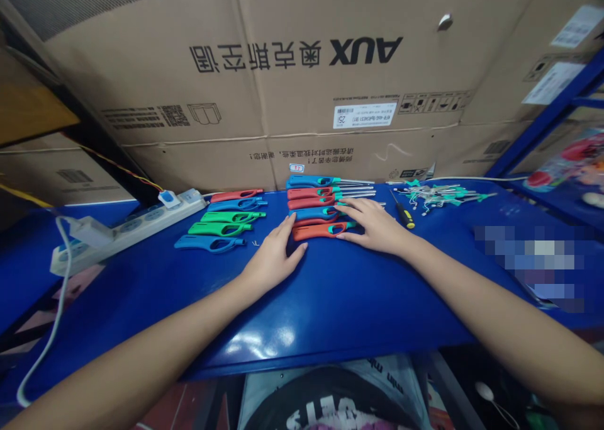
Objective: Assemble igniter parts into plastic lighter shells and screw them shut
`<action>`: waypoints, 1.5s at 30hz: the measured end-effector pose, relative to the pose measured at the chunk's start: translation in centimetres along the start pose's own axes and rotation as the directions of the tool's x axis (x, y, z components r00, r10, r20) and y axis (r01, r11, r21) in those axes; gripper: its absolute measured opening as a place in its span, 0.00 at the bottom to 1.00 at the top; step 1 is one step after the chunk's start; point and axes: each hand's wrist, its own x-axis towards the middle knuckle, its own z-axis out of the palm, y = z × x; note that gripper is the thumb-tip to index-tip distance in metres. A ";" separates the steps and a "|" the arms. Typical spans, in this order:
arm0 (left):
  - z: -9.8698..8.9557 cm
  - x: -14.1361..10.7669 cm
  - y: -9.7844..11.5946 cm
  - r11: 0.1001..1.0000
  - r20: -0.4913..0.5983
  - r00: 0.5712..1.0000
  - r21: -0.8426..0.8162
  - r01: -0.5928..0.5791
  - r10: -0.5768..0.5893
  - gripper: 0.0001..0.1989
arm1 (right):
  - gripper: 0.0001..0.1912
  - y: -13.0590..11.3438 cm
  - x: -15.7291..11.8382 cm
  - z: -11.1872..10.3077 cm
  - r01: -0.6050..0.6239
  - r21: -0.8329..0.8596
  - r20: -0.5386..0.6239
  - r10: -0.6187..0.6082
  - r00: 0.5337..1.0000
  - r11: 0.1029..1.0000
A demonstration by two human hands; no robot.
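Observation:
My left hand [275, 254] rests at the handle ends of the middle row, fingers stretched and thumb apart. Its fingertips reach the end of a blue stick lighter [314, 214]. At the row's other end, my right hand [377, 226] lies with fingers spread, touching the blue lighter and the front of an orange-red stick lighter [316, 231]. Its fingers partly cover the metal tubes. Behind lie a red lighter [309, 194] and a blue lighter [309, 181], with several metal tubes pointing right. No lighter is lifted.
Left of the row lie several tubeless handles, including a green one [219, 228] and a blue one [207, 243]. A power strip [136, 225] stands farther left. To the right are a yellow-black screwdriver [404, 215] and a pile of wired metal tubes [438, 194]. Cardboard [264, 109] backs the blue table [330, 298].

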 end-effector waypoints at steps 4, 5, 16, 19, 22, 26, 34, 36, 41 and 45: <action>-0.8 0.4 0.3 0.999 -0.060 0.998 0.026 -0.028 0.029 0.32 | 0.31 -0.2 0.0 -0.5 0.052 0.032 -0.070 -0.049 0.996 0.998; -1.5 0.7 0.3 0.998 -0.092 0.995 0.049 -0.032 0.037 0.30 | 0.29 -0.3 0.1 -0.7 0.066 0.039 -0.106 -0.062 0.992 0.997; -12.9 3.5 -4.3 0.748 0.240 0.817 0.588 0.306 -0.524 0.15 | 0.21 -0.5 0.1 -1.8 0.036 0.059 -0.313 -0.015 0.950 0.998; -13.9 3.2 -4.5 0.769 0.325 0.783 0.573 0.282 -0.530 0.15 | 0.22 -0.7 0.1 -1.8 0.045 0.038 -0.303 -0.031 0.952 0.998; -14.1 2.9 -3.9 0.780 0.409 0.735 0.570 0.256 -0.541 0.11 | 0.20 -0.6 0.0 -1.7 0.062 0.026 -0.308 -0.051 0.950 0.998; -13.9 2.6 -3.2 0.772 0.435 0.708 0.586 0.247 -0.557 0.02 | 0.19 -0.6 0.0 -1.7 0.077 0.039 -0.318 -0.061 0.946 0.996; -15.0 0.8 -0.2 0.918 0.656 0.678 0.389 0.073 -0.332 0.06 | 0.14 -1.9 0.2 -3.2 0.128 0.091 -0.267 -0.100 0.958 0.988; -14.0 0.3 1.2 0.981 0.751 0.645 0.193 -0.012 -0.139 0.06 | 0.11 -2.8 0.0 -3.5 0.207 0.145 -0.246 -0.168 0.955 0.967; -6.9 -1.2 4.8 0.916 0.543 0.741 -0.164 -0.367 0.394 0.02 | 0.09 -5.2 -0.6 -3.6 0.345 0.311 -0.139 -0.317 0.938 0.886; -1.2 -2.5 5.8 0.855 0.223 0.828 -0.068 -0.514 0.515 0.08 | 0.08 -6.0 -0.9 -3.8 0.343 0.356 -0.028 -0.357 0.934 0.869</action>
